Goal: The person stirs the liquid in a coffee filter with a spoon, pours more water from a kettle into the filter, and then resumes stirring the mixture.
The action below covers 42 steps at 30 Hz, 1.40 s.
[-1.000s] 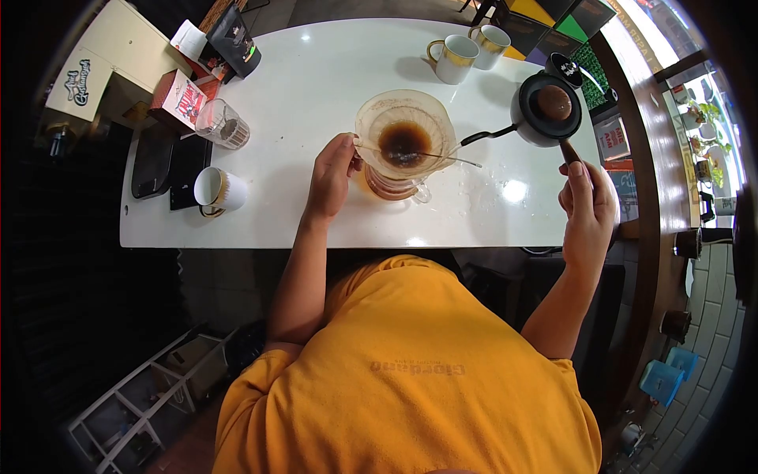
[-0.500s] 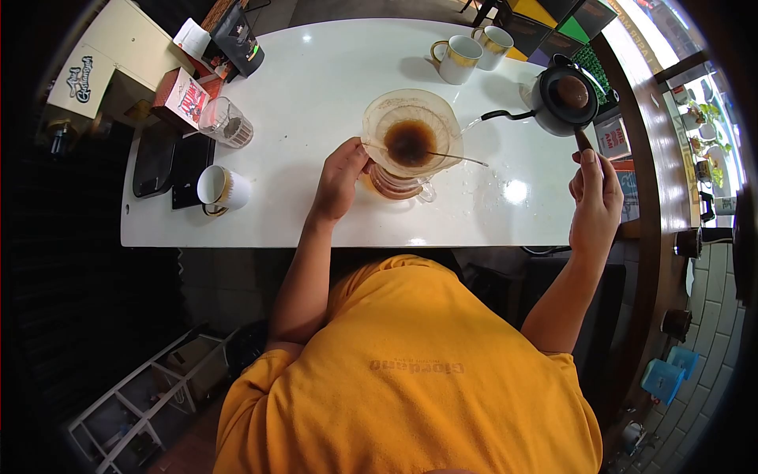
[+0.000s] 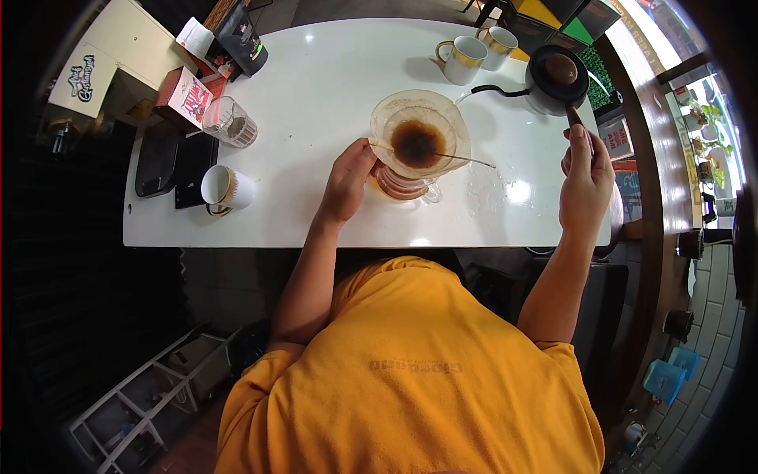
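A coffee dripper lined with a paper filter [image 3: 381,118] sits on a ribbed glass server [image 3: 399,186], with dark wet coffee [image 3: 417,144] inside. My left hand [image 3: 349,180] is closed at the dripper's left side, its fingers partly hidden. From near those fingertips a thin metal rod [image 3: 470,159] crosses the filter and sticks out on the right. My right hand [image 3: 586,170] grips the handle of a black-lidded gooseneck kettle [image 3: 545,99], held up at the right. Its spout [image 3: 493,88] points at the filter's upper right rim, and a short thread of water shows at the tip.
Two white-and-gold mugs [image 3: 464,62] stand at the back of the white table [image 3: 316,103]. At left are a glass tumbler [image 3: 230,125], another mug [image 3: 229,188], a red-and-white box [image 3: 185,96] and a black pouch [image 3: 245,43]. Water drops [image 3: 489,189] lie right of the server.
The kettle has moved up and left, and its spout tip is now by the filter's upper right rim. My right hand went with it. My left hand stays at the dripper.
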### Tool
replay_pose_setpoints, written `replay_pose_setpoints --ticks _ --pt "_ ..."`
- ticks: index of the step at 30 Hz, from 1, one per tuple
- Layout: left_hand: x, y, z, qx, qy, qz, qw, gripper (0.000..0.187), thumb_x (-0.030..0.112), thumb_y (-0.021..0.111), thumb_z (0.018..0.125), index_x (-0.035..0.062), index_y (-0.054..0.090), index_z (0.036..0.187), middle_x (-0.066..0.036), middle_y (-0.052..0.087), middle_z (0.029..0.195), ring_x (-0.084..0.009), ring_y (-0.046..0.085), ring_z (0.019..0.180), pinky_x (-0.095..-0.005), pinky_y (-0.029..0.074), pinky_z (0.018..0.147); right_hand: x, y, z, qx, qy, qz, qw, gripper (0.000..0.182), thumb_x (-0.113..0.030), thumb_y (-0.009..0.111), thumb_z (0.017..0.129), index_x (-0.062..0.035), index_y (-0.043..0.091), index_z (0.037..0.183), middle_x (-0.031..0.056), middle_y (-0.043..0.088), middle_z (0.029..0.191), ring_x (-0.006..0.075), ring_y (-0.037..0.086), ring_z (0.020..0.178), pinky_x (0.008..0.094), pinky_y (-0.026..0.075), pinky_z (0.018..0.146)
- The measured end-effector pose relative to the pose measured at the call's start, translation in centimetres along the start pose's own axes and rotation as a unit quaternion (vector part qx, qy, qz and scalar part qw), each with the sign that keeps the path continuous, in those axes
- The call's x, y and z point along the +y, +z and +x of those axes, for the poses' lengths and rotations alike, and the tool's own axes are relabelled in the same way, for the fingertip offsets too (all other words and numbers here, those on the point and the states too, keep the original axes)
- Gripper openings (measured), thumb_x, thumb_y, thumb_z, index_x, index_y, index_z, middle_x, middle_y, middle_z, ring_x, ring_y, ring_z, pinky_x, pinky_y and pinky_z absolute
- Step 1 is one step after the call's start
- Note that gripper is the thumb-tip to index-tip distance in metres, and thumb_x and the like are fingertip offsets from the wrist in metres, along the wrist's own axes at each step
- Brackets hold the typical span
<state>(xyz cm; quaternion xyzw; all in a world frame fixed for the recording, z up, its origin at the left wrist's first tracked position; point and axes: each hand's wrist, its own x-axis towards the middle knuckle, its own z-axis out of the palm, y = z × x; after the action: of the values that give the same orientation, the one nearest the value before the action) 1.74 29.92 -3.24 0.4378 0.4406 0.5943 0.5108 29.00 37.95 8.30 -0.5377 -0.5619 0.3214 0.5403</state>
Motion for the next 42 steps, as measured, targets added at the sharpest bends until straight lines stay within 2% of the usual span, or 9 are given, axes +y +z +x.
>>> replay_pose_setpoints --ticks 2,11,12,14,18,22,28,37,42 --pt "0.0 0.0 0.0 -0.003 0.002 -0.002 1.000 0.030 0.022 0.038 0.099 -0.0008 0.056 0.107 0.001 0.053 0.087 -0.0072 0.044 0.079 -0.0227 0.039 0.075 0.1 0.2 0.3 -0.003 -0.009 -0.025 1.000 0.030 -0.027 0.058 0.094 0.0024 0.063 0.092 -0.0059 0.042 0.064 0.0011 0.035 0.057 0.0194 0.024 0.050" --pt "-0.2 0.0 0.0 -0.007 0.005 0.001 1.000 0.029 0.024 0.039 0.100 0.0001 0.055 0.106 0.002 0.052 0.086 -0.0070 0.044 0.079 -0.0226 0.039 0.075 0.2 2.5 0.8 -0.033 -0.028 -0.047 0.998 0.035 -0.029 0.058 0.094 0.0041 0.064 0.100 -0.0026 0.051 0.069 0.0043 0.041 0.063 0.0209 0.032 0.055" --pt "-0.2 0.0 0.0 -0.007 0.003 -0.006 1.000 0.029 0.024 0.039 0.100 0.0003 0.055 0.107 0.002 0.052 0.086 -0.0070 0.044 0.079 -0.0225 0.039 0.076 0.0 2.9 0.7 -0.033 -0.029 -0.047 0.998 0.035 -0.029 0.058 0.094 0.0041 0.064 0.100 -0.0026 0.051 0.069 0.0043 0.041 0.063 0.0209 0.032 0.055" --pt "-0.3 0.0 0.0 -0.006 0.001 -0.014 1.000 0.029 0.024 0.039 0.100 0.0005 0.055 0.107 0.002 0.052 0.086 -0.0070 0.044 0.079 -0.0225 0.039 0.076 -0.8 4.0 0.3 -0.029 -0.056 -0.013 0.998 0.030 -0.026 0.057 0.095 0.0039 0.061 0.092 -0.0067 0.037 0.062 0.0019 0.031 0.056 0.0203 0.022 0.050" --pt "-0.9 -0.3 0.0 0.003 0.000 0.009 1.000 0.034 0.029 0.035 0.101 0.0030 0.056 0.103 0.002 0.052 0.083 -0.0068 0.043 0.077 -0.0220 0.037 0.071 -0.5 4.8 0.4 -0.053 -0.067 -0.012 0.996 0.030 -0.026 0.057 0.095 0.0040 0.061 0.093 -0.0061 0.038 0.062 0.0021 0.032 0.057 0.0202 0.024 0.050" --pt "-1.2 -0.4 0.0 0.015 -0.008 0.007 1.000 0.041 0.036 0.029 0.102 0.0052 0.056 0.098 0.001 0.054 0.081 -0.0069 0.043 0.074 -0.0222 0.034 0.067 -0.8 5.1 -0.2 -0.084 -0.040 0.020 0.995 0.030 -0.025 0.056 0.095 0.0050 0.060 0.094 -0.0061 0.037 0.062 0.0026 0.030 0.056 0.0204 0.023 0.051" --pt "-1.2 -0.4 0.1 0.019 -0.010 0.002 1.000 0.042 0.036 0.027 0.102 0.0051 0.056 0.097 0.001 0.054 0.082 -0.0072 0.044 0.073 -0.0225 0.034 0.067 -0.9 4.7 -0.6 -0.108 -0.006 0.047 0.993 0.031 -0.024 0.056 0.095 0.0066 0.059 0.095 -0.0058 0.036 0.062 0.0030 0.029 0.056 0.0205 0.023 0.051" --pt "-1.1 -0.2 0.2 0.023 -0.004 0.007 1.000 0.043 0.035 0.027 0.102 0.0057 0.057 0.094 0.001 0.055 0.080 -0.0072 0.044 0.072 -0.0227 0.034 0.065 0.4 4.4 0.3 -0.050 -0.048 0.009 0.998 0.029 -0.024 0.056 0.095 0.0043 0.060 0.093 -0.0065 0.036 0.061 0.0022 0.031 0.056 0.0203 0.023 0.050" --pt "-1.0 -0.1 0.2 0.023 -0.003 0.005 1.000 0.043 0.035 0.027 0.102 0.0059 0.057 0.094 0.001 0.055 0.080 -0.0071 0.044 0.072 -0.0227 0.034 0.065 0.4 3.3 0.4 -0.025 -0.033 -0.011 0.999 0.028 -0.024 0.056 0.095 0.0037 0.060 0.092 -0.0071 0.035 0.061 0.0018 0.030 0.055 0.0203 0.022 0.050"
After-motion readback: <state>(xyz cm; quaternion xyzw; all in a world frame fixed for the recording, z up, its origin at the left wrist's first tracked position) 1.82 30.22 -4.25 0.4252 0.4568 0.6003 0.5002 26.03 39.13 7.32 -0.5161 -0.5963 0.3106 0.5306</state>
